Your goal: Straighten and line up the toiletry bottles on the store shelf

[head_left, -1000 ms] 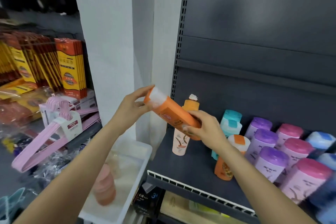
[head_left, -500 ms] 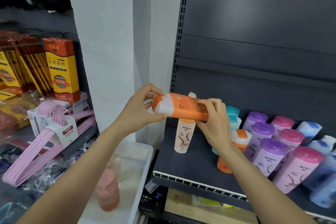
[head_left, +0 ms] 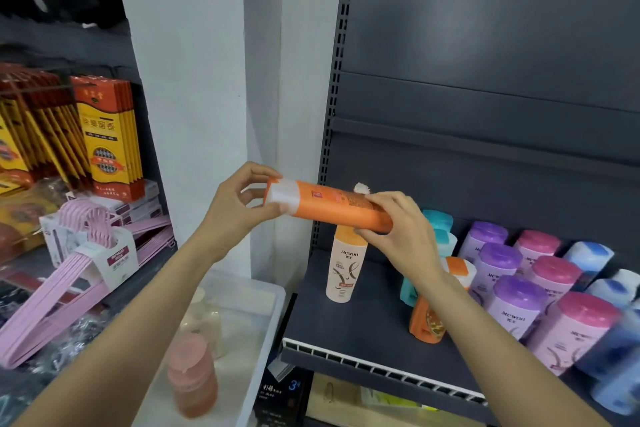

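You hold orange bottle (head_left: 332,206) sideways in air above left end of shelf (head_left: 363,326), over upright cream bottle (head_left: 344,265). Left hand (head_left: 235,208) pinches white cap end, right hand (head_left: 401,232) wraps base end. Long axis near horizontal, cap pointing left, base dipping slightly right. Risk, by judgement: swinging base down may clip cream bottle or tilted orange bottle (head_left: 427,319) below wrist, toppling either into purple-capped jars (head_left: 498,260)

An orange bottle (head_left: 332,206) with a white cap end; a cream bottle (head_left: 344,269) with brown swirls; purple-lidded jars (head_left: 498,263), pink-lidded jars (head_left: 554,274); dark grey shelf (head_left: 353,326); pink hangers (head_left: 69,284).
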The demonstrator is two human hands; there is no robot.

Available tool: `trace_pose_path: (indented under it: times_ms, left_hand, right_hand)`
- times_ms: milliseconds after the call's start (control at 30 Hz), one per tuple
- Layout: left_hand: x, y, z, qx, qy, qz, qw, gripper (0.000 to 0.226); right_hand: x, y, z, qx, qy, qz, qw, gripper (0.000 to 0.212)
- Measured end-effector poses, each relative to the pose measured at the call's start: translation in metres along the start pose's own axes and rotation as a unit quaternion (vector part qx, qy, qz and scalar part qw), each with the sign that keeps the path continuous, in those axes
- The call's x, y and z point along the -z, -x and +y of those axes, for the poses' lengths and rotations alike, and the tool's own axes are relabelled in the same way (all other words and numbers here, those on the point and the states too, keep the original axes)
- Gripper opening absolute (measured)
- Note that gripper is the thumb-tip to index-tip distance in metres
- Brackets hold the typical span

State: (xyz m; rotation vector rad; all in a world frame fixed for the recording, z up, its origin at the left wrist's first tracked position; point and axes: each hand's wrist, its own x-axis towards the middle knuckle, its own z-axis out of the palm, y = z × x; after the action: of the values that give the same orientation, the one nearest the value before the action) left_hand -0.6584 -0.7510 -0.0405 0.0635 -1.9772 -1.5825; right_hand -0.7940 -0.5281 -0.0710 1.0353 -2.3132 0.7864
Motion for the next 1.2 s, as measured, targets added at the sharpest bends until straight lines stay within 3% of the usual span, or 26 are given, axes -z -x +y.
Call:
trace_pose_path:
  times_ms: [67, 200, 367, 700, 900, 1200]
  left_hand:
    - [-0.003, -0.004, 0.000, 0.008, -0.018, 0.020, 1.000, 0.036]
    - [-0.006, -0.012, 0.002, 0.005, -0.075, -0.015, 0.997, 0.046]
    - [-0.026, -0.024, 0.005, 0.012, -0.169, -0.002, 0.986, 0.036]
    - [-0.082, -0.042, -0.001, 0.017, -0.298, -0.018, 0.954, 0.051]
    - [-0.097, -0.042, -0.033, 0.033, -0.327, -0.095, 0.940, 0.052]
    - [-0.109, -0.036, -0.079, 0.079, -0.330, -0.148, 0.929, 0.048]
  right_hand:
    - [0.001, -0.005, 0.002, -0.006, -0.019, -0.046, 0.999, 0.053]
    - [0.001, -0.012, 0.013, -0.040, -0.092, -0.144, 0.985, 0.049]
    - [0.001, -0.010, 0.025, -0.082, -0.204, -0.261, 0.940, 0.040]
    - [-0.023, -0.004, 0.038, -0.112, -0.249, -0.227, 0.935, 0.039]
    - [-0.039, -0.003, 0.064, -0.107, -0.157, -0.242, 0.952, 0.026]
    - [-0.068, -0.025, 0.079, -0.129, -0.079, -0.162, 0.975, 0.036]
